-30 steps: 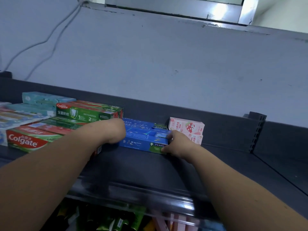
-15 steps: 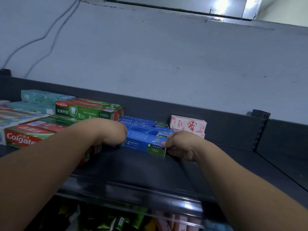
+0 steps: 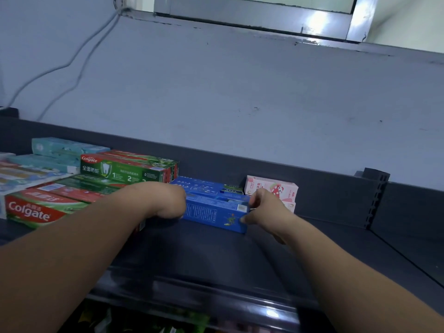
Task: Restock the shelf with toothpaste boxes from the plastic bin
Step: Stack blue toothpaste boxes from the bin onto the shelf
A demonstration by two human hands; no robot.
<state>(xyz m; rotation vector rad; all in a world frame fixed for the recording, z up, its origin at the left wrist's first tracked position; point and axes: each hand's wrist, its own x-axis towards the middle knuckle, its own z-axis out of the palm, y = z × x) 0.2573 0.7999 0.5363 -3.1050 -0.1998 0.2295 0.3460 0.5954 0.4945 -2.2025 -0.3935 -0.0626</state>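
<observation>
Scuffed grey-blue wall (image 3: pixel 240 92) w/ thin cables (image 3: pixel 72 63) top left; metal window frame (image 3: pixel 264 18) above, glare on it; dark shelf (image 3: pixel 216 255) below.

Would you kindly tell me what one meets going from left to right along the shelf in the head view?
Red Colgate box → left hand → front blue box → right hand → slotted shelf post.

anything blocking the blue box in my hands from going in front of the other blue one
Nothing visible. The right hand pinches one end of the front blue box; the grip of the left hand is hidden. It lies just before the rear blue box, between Colgate boxes and pink boxes.
</observation>
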